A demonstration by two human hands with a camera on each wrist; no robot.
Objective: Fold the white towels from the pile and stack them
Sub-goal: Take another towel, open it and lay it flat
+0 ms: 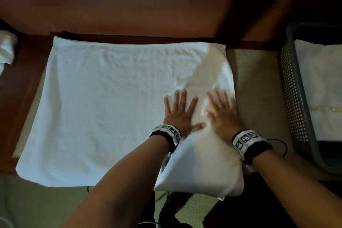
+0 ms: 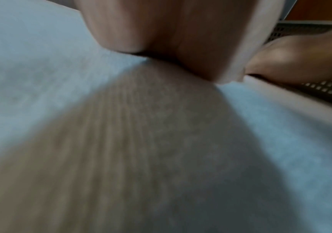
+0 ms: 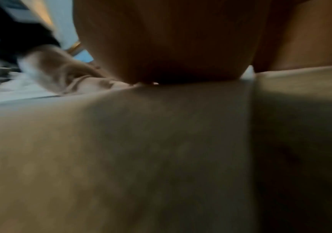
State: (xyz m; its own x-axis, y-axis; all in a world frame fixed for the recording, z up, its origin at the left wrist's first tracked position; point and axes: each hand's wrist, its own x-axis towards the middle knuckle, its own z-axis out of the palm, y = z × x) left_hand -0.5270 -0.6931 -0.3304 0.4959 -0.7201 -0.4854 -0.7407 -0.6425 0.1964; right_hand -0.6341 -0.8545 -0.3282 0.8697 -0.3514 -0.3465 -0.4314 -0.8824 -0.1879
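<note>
Towel [image 1: 111, 98] under both flat hands; basket [image 1: 294, 98] cloth lettering (unreadable)

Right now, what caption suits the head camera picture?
Both hands, left hand and right hand, press flat on a white towel beside a grey basket.

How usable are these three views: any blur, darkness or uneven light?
Head view: dim, bluish light, warmer patch across the towel by the hands; right hand slightly smeared. Left wrist view: towel weave blurred. Right wrist view: dark and soft, palm blocking the top.
</note>
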